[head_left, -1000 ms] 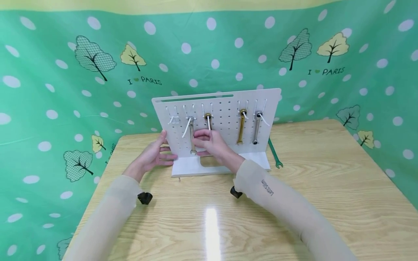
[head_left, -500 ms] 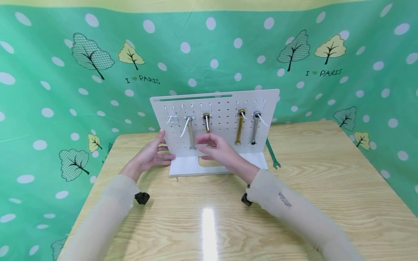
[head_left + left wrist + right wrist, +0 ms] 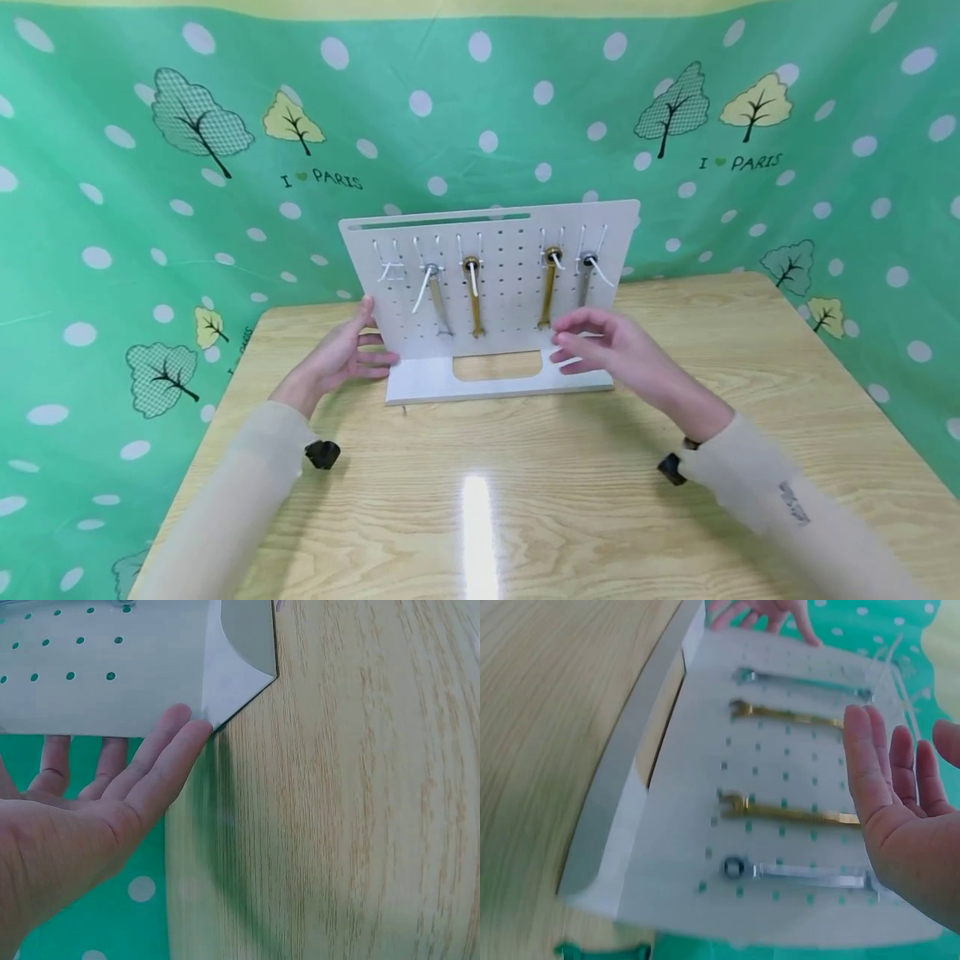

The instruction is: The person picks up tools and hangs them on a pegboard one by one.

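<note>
A white pegboard [image 3: 504,283] stands upright on its base, with wrenches hanging from white hooks. From left to right are a silver wrench [image 3: 441,304], a gold wrench [image 3: 476,308], a second gold wrench [image 3: 549,296] and a silver wrench [image 3: 584,287], whose lower end my right hand hides in the head view. My left hand [image 3: 341,358] touches the board's left edge and base corner, fingers spread and nearly straight. My right hand [image 3: 622,354] hovers before the board's lower right, fingers loosely bent, holding nothing; the right wrist view shows it apart from the wrenches.
A bare white hook [image 3: 390,271] is at the board's far left. Part of a green wrench [image 3: 604,951] lies on the wooden table [image 3: 420,492] beyond the board's right end. A green patterned cloth [image 3: 480,108] hangs behind the table.
My right hand has left the left silver wrench and moved right across the board to its lower right side. The left-hand wrenches swing slightly. My left hand stays at the board's edge.
</note>
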Available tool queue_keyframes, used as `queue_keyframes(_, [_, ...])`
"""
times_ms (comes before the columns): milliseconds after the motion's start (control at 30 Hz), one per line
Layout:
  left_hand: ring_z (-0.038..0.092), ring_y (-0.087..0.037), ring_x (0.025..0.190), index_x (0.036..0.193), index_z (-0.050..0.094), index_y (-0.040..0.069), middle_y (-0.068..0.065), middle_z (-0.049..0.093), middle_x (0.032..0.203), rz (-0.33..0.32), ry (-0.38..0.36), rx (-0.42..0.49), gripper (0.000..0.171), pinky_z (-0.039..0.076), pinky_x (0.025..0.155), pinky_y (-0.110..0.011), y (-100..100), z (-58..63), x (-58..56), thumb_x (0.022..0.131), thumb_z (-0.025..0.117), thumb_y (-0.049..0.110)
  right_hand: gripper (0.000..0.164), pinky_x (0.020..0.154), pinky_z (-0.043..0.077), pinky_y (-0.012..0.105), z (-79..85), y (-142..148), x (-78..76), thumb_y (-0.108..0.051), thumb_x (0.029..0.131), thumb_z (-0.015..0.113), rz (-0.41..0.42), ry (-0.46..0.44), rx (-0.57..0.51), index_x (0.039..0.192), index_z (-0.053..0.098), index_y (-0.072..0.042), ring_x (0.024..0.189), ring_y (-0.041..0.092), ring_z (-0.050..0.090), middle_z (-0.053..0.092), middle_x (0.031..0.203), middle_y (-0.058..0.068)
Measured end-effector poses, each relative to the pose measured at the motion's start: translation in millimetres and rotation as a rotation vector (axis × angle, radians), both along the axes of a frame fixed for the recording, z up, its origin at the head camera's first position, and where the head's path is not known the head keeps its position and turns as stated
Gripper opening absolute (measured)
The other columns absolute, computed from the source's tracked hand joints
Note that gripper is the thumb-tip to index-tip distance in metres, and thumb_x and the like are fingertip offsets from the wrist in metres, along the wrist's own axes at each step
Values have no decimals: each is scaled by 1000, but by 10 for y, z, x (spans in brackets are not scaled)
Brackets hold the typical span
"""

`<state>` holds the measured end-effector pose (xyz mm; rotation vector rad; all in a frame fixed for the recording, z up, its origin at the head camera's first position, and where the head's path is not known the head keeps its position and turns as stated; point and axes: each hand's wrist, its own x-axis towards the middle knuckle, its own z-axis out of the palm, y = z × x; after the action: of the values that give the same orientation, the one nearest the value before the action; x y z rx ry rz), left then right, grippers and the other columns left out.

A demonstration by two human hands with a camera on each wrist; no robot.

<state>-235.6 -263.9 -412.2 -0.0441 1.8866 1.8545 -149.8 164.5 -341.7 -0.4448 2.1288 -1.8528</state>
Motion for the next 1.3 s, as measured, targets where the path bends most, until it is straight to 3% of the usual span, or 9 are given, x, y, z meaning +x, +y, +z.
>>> queue_keyframes(200, [52,-53,126,157,23,4,-33,36,147,-7,9,-6,102,47,101,-61,23,58,-2,91,39,80,43,92,57,46,-37,506,-123,-30,102,65,-118,18,72,128,54,3,101,26,71,65,115,15])
queue_keyframes(400, [52,-53,126,156,25,4,-33,36,147,2,8,-7,100,50,99,-60,35,76,5,91,40,80,49,91,58,40,-275,890,-421,-24,102,65,-213,-44,152,137,47,5,100,19,68,58,121,13])
queue_keyframes(600, [53,-52,125,155,27,4,-31,37,147,-1,-4,-15,99,50,100,-59,45,66,6,91,41,80,66,94,57,44,-660,1129,-686,-19,100,68,-212,-187,299,151,35,6,109,27,63,43,140,25])
queue_keyframes(733, [54,-52,125,155,27,4,-31,38,147,4,-9,-20,101,50,100,-58,45,64,8,90,40,80,76,89,59,37,-850,1165,-802,-28,98,71,-175,-260,365,153,31,6,104,24,64,42,144,27])
queue_keyframes(967, [54,-51,125,155,26,4,-30,38,147,16,-15,-19,102,50,99,-58,42,54,9,90,40,81,79,64,59,28,-875,1032,-898,-29,91,80,-195,-293,489,150,39,3,69,12,61,53,127,19])
queue_keyframes(1133, [54,-51,125,155,25,3,-31,37,147,18,-16,-14,103,50,99,-59,34,38,32,90,40,81,70,61,60,31,-872,943,-942,-20,89,82,-207,-277,584,142,44,5,66,14,61,57,103,14])
queue_keyframes(1300, [53,-51,126,155,25,4,-30,37,148,23,-17,-9,102,50,100,-59,5,42,42,90,39,81,61,65,61,31,-839,894,-992,-15,91,79,-221,-336,608,139,47,5,69,17,61,59,87,8])
